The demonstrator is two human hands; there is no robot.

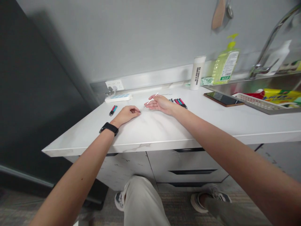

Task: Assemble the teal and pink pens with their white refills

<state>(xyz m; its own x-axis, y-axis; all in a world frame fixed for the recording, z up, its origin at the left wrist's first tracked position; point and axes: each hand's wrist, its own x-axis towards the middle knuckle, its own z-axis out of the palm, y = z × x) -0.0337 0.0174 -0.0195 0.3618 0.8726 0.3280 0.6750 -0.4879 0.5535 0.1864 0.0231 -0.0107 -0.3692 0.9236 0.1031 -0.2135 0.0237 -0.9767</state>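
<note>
Loosely curled, the right hand point(162, 104) held a white stick point(152, 99). The left hand point(127, 115) pinched a dark bit point(139, 112), near some pens point(113, 110).

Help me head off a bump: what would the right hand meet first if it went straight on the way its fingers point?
Most likely the left hand, which lies ahead of the right hand across a small gap; depth is unclear, so it might pass above or behind.

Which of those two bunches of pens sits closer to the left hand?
The little pair of pens beside the left hand, one pinkish-red and one blue. The other bunch has more pens and lies by the right hand.
</note>
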